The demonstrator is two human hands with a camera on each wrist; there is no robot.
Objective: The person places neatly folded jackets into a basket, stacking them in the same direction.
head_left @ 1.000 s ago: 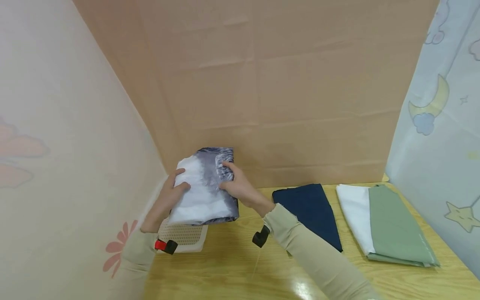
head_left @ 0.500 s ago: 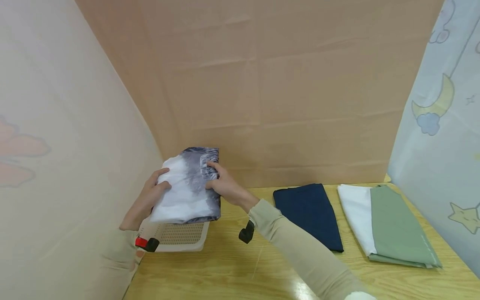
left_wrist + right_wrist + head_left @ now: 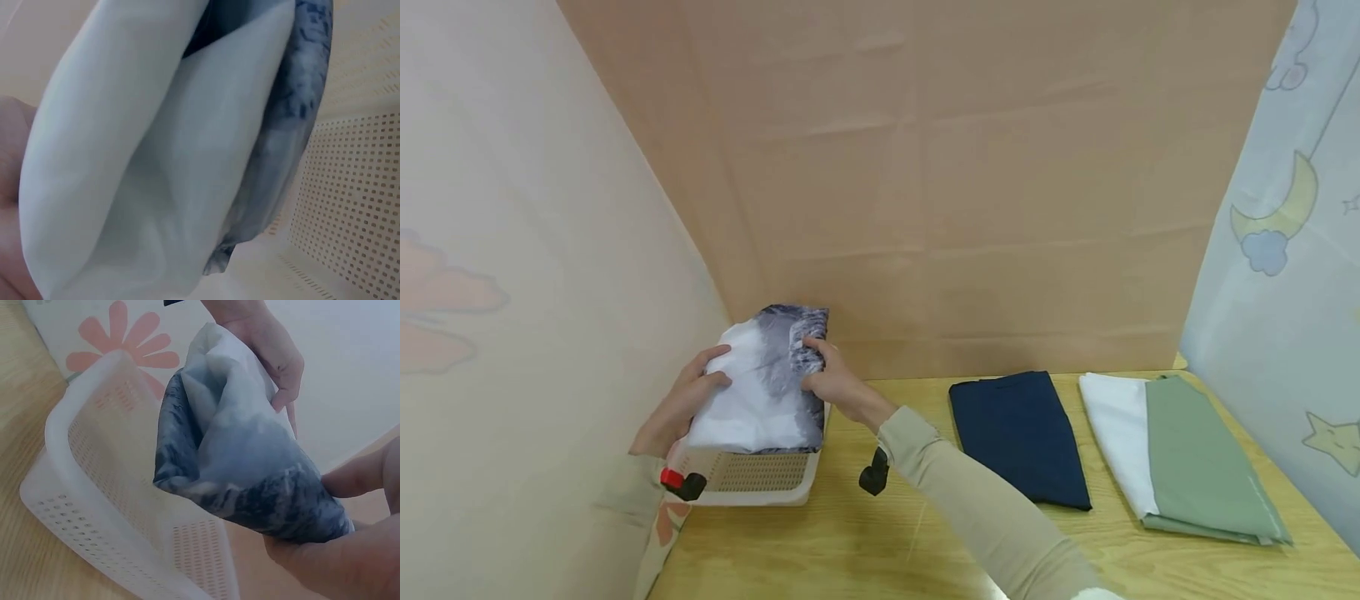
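Observation:
A folded cloth (image 3: 760,392), white with a grey and dark-blue mottled pattern, is held up between both hands over a white perforated plastic basket (image 3: 811,483). My left hand (image 3: 681,404) grips its left side, thumb on the near face. On the opposite side my right hand (image 3: 838,382) pinches the patterned edge between thumb and fingers. Loose folds of the cloth (image 3: 244,450) gape toward the camera in the right wrist view, above the basket's rim (image 3: 59,419). From the left wrist, the cloth (image 3: 156,156) fills most of the view, with the basket's holed wall (image 3: 350,194) behind it.
On the wooden table (image 3: 880,533), a folded navy cloth (image 3: 1018,437) lies right of the basket. Farther right is a folded green and white cloth (image 3: 1206,458). A brown sheet (image 3: 962,183) rises behind, and a pale wall (image 3: 550,292) stands close on the left.
Both hands have carried the folded cloth leftward, then slightly down, over the basket. More of the basket shows beneath it. The navy and green cloths have stayed in place on the table.

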